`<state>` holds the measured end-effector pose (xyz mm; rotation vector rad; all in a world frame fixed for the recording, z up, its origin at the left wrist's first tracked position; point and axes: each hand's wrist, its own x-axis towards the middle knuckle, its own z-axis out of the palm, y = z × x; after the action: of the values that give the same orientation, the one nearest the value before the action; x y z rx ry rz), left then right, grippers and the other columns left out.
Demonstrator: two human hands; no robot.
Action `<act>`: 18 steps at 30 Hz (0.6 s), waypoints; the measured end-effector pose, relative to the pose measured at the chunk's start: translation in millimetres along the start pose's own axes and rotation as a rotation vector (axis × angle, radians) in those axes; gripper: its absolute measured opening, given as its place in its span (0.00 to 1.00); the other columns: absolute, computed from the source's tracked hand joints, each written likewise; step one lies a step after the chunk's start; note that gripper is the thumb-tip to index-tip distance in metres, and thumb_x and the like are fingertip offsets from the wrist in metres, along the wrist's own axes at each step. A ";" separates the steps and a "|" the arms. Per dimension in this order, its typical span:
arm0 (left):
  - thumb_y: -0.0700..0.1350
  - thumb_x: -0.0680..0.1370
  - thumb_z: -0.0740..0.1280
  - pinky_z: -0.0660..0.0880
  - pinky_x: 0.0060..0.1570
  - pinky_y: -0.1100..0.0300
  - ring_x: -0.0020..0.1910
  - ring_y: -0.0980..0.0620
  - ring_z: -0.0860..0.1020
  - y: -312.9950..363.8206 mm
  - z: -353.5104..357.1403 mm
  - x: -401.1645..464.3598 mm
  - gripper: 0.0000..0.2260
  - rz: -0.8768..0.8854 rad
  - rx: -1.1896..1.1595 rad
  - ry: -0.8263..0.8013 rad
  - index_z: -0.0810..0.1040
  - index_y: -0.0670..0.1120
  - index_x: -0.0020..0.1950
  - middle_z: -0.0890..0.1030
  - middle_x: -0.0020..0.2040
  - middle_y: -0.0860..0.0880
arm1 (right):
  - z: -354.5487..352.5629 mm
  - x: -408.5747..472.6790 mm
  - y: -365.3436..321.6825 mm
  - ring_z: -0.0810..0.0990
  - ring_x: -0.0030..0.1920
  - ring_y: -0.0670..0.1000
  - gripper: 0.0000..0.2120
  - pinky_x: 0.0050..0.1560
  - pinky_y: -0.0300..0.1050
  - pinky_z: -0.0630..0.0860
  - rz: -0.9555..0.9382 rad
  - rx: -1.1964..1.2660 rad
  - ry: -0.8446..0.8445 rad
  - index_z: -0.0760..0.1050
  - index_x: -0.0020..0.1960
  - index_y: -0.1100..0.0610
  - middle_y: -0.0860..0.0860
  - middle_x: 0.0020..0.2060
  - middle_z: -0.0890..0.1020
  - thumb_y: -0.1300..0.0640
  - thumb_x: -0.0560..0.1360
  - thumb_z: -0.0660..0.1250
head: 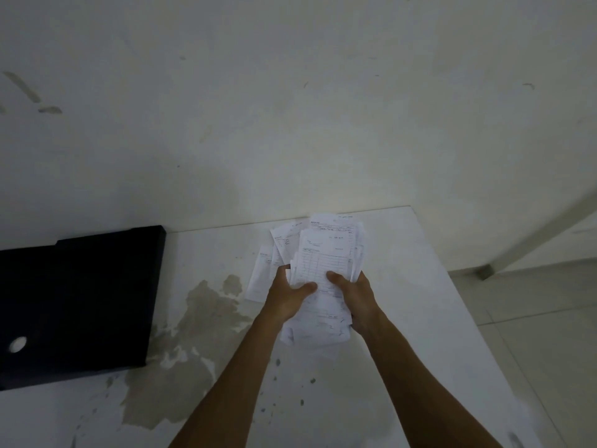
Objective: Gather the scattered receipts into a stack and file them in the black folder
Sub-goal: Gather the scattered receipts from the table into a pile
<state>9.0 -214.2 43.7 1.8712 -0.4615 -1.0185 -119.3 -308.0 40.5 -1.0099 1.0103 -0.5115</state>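
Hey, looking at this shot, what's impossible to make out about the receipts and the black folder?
Head view only:
- Printed text on the white paper receipts: too small and blurred.
- Receipt count: sheets overlap, left hand and right hand cover the lower edges.
- Flat black folder: left side cut off by the frame edge.

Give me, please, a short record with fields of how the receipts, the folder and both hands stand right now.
receipts: bunched in an untidy stack, held above the table
left hand: grips the stack's left edge, thumb on top
right hand: grips the stack's right edge, thumb on top
black folder: closed, flat on the table, left of the hands
table: white, stained near the folder
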 end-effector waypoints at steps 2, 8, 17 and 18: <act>0.55 0.74 0.71 0.78 0.53 0.55 0.54 0.50 0.78 -0.5 -5.5 8.3 0.26 -0.046 -0.047 0.041 0.68 0.49 0.69 0.77 0.58 0.51 | -5.0 8.5 -1.1 0.85 0.56 0.58 0.20 0.57 0.59 0.83 0.013 -0.013 0.047 0.75 0.68 0.59 0.57 0.60 0.84 0.63 0.76 0.72; 0.64 0.75 0.65 0.68 0.66 0.42 0.69 0.39 0.70 -20.7 -28.7 46.5 0.33 -0.035 0.476 0.486 0.67 0.45 0.73 0.73 0.70 0.42 | -50.7 30.9 -6.9 0.86 0.55 0.59 0.21 0.54 0.56 0.84 0.026 -0.020 0.201 0.76 0.68 0.61 0.59 0.59 0.85 0.65 0.76 0.73; 0.73 0.65 0.67 0.66 0.64 0.44 0.68 0.39 0.66 -10.5 8.0 91.1 0.48 -0.157 0.880 0.537 0.62 0.42 0.73 0.66 0.70 0.39 | -76.9 50.2 -11.6 0.85 0.48 0.52 0.14 0.41 0.46 0.82 0.042 -0.069 0.165 0.76 0.62 0.55 0.49 0.50 0.85 0.64 0.78 0.70; 0.71 0.64 0.70 0.67 0.62 0.45 0.66 0.39 0.68 -8.5 9.1 93.5 0.46 -0.163 0.864 0.539 0.64 0.42 0.70 0.68 0.68 0.39 | -79.6 51.5 -9.6 0.85 0.48 0.52 0.14 0.41 0.47 0.82 0.045 -0.070 0.161 0.76 0.62 0.55 0.50 0.51 0.85 0.64 0.78 0.70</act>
<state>55.7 -277.6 -8.5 2.8743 -0.4596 -0.3616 -164.0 -387.5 12.8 -1.0172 1.1985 -0.5298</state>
